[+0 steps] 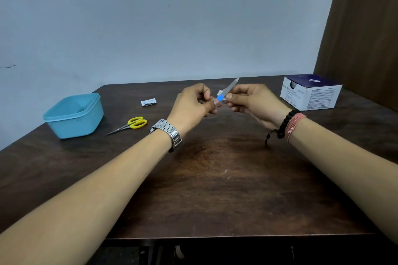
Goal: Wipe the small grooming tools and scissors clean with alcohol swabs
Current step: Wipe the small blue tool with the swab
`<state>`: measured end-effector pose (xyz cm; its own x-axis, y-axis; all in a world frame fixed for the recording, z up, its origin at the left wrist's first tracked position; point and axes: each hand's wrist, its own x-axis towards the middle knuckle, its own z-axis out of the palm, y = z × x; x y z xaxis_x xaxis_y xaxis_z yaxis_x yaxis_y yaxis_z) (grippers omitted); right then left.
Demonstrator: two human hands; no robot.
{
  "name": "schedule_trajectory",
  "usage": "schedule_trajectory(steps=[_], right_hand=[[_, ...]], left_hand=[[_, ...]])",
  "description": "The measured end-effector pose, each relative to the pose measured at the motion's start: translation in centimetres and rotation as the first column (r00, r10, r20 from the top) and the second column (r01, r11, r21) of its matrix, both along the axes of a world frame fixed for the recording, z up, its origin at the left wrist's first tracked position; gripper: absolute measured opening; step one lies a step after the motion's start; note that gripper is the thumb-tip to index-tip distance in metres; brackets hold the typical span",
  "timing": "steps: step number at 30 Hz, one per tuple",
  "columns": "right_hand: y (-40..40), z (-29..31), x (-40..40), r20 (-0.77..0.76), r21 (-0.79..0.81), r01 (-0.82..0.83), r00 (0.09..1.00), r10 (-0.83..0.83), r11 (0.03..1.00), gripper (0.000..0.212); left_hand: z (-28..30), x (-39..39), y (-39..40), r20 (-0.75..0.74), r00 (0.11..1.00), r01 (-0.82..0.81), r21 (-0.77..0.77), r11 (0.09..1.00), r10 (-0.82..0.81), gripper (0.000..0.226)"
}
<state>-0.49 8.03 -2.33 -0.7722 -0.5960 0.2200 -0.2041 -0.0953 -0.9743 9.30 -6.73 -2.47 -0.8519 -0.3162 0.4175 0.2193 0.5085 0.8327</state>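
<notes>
Above the middle of the dark wooden table (215, 178), my left hand (193, 103) pinches the blue handle end of a small metal nail file (230, 87). The file's blade points up and to the right. My right hand (249, 101) pinches a white alcohol swab (220, 92) against the file near the blue handle. Small scissors with yellow handles (131, 125) lie on the table to the left, tips pointing left.
A light blue plastic tub (73, 116) stands at the left, beside the scissors. A torn white swab wrapper (148, 101) lies behind the scissors. A white and dark blue swab box (310, 92) stands at the back right, near a brown curtain (361, 38).
</notes>
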Motion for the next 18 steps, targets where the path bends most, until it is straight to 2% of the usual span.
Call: schedule_trajectory(steps=[9,15,18], right_hand=[[0.4,0.9,0.1,0.174,-0.169,-0.095,0.977,0.125,0.981,0.013],[0.9,1.4,-0.4,0.259,-0.295,-0.057,0.956,0.138,0.954,0.013],[1.0,1.5,-1.0,0.337,-0.342,0.033,0.937,0.09,0.939,0.011]], left_hand=[[0.2,-0.1,-0.3,0.011,1.0,0.004,0.039,0.999,-0.004,0.032],[0.4,0.0,-1.0,-0.053,0.994,-0.105,-0.18,0.978,0.097,0.031],[0.3,0.0,-2.0,-0.066,0.984,-0.178,-0.299,0.937,0.166,0.031]])
